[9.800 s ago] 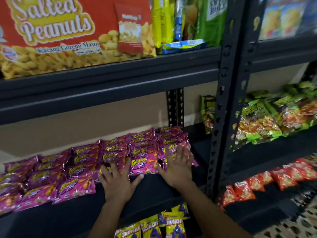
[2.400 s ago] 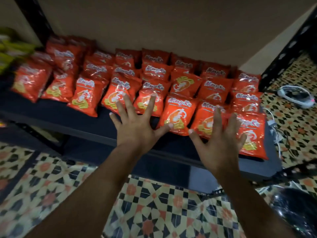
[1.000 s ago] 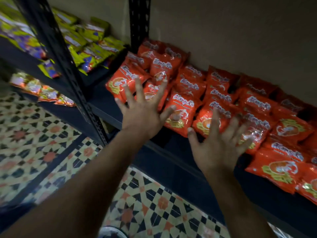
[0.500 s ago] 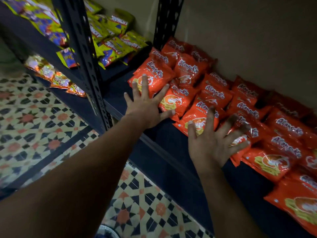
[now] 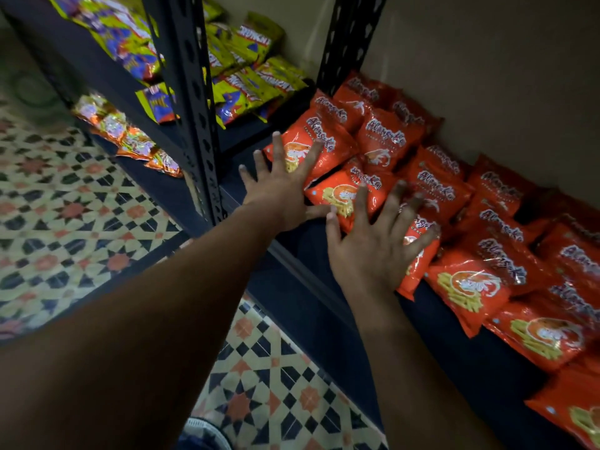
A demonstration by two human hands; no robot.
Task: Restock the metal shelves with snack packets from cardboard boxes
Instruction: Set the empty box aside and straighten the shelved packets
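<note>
Orange snack packets (image 5: pixel 383 141) already fill this low shelf (image 5: pixel 308 306) — left hand (image 5: pixel 279 193) and right hand (image 5: pixel 373 251) lie flat on them, fingers spread; no cardboard box visible, probably just tidying left.

Two bare hands are spread flat over orange snack packets (image 5: pixel 383 141) laid along a dark metal shelf (image 5: pixel 324 306). The left hand (image 5: pixel 282 186) is placed near the shelf's left end, the right hand (image 5: pixel 376 251) by its front edge.
</note>
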